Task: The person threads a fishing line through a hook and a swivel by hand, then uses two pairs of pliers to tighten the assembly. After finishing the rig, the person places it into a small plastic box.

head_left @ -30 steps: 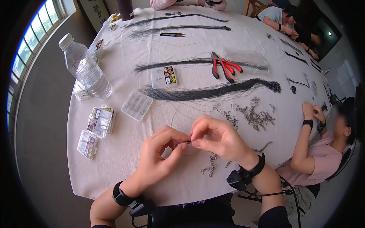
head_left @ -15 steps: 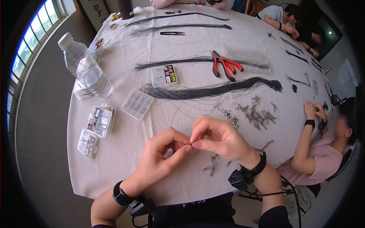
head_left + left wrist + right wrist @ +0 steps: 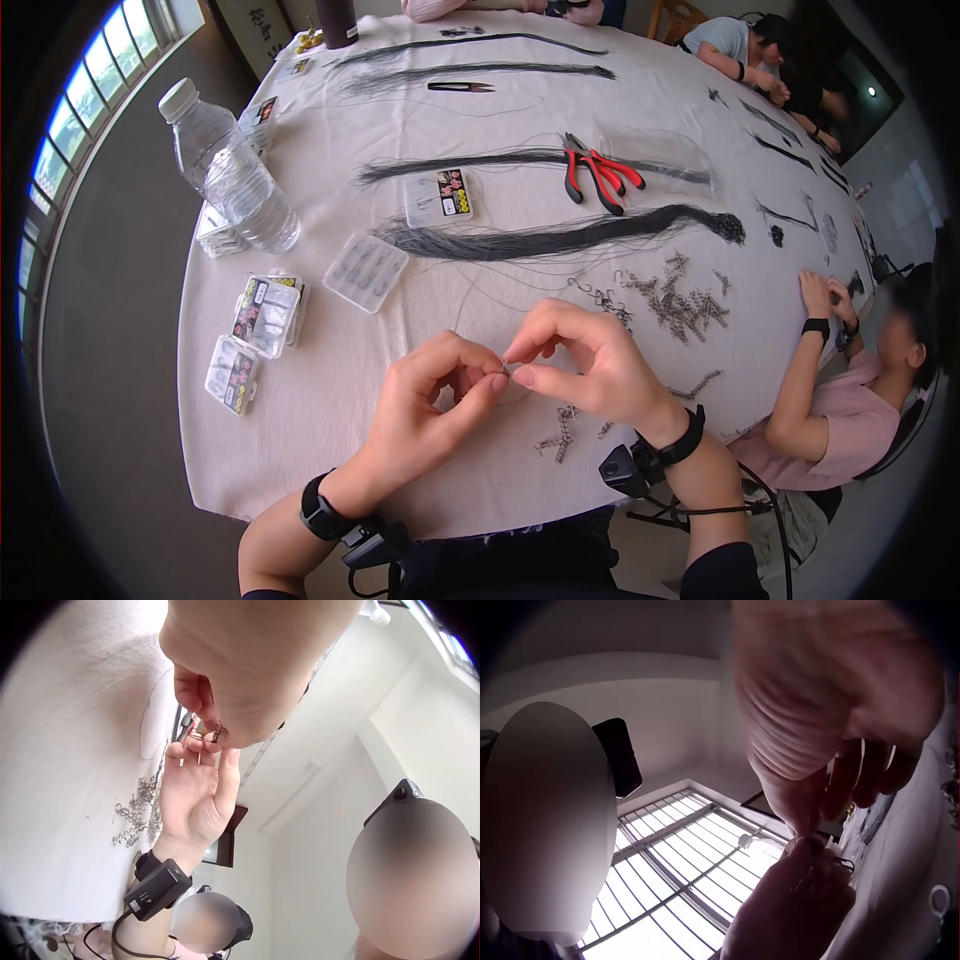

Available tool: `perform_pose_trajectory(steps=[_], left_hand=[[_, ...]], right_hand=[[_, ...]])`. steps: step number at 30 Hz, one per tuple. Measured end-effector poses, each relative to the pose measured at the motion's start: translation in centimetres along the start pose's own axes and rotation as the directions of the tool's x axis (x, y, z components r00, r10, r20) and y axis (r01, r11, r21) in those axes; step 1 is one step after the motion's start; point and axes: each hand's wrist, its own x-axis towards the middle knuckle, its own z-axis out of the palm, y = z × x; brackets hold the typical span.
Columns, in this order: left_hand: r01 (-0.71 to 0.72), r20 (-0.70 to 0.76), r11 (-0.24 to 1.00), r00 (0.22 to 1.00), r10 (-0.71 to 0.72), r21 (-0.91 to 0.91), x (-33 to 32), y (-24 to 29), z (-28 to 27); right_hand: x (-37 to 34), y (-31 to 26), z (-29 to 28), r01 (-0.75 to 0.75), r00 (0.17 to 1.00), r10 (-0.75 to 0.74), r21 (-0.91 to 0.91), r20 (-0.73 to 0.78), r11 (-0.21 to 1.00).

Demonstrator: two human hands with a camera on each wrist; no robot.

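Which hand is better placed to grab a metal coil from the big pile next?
Probably the right hand: it is closer to the pile of metal coils, while the left hand is farther away and pinches a small metal piece.

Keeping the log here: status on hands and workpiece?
Left hand pinching small metal piece. Right hand close by, grip unclear. Piece partly hidden; nothing visibly blocking.

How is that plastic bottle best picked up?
Probably round the middle of the plastic bottle, from its near right side: the body is a broad, capped cylinder, wider than its neck, and small plastic boxes sit by its left base.
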Motion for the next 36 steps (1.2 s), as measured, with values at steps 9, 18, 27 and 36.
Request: perform_pose_trajectory(steps=[9,18,27,36], left_hand=[[-0.054,-0.03,0.98,0.998,0.061,0.191,0.0,0.3,0.1],[0.084,-0.028,0.996,0.996,-0.084,-0.02,-0.2,0.2,0.0],[0.127,-0.022,0.978,0.991,-0.132,-0.168,-0.2,0.4,0.0],[0.059,-0.011,0.998,0.998,-0.059,-0.011,-0.1,-0.1,0.0]], right_hand=[[0.2,-1.0,0.7,0.142,0.985,-0.166,-0.305,-0.055,0.942],[0.1,-1.0,0.9,0.102,0.99,-0.129,-0.323,-0.062,0.941],[0.1,-0.1,1.0,0.109,0.988,-0.128,-0.189,-0.091,0.976],[0.1,-0.2,1.3,0.067,0.994,-0.075,-0.105,-0.077,0.992]])
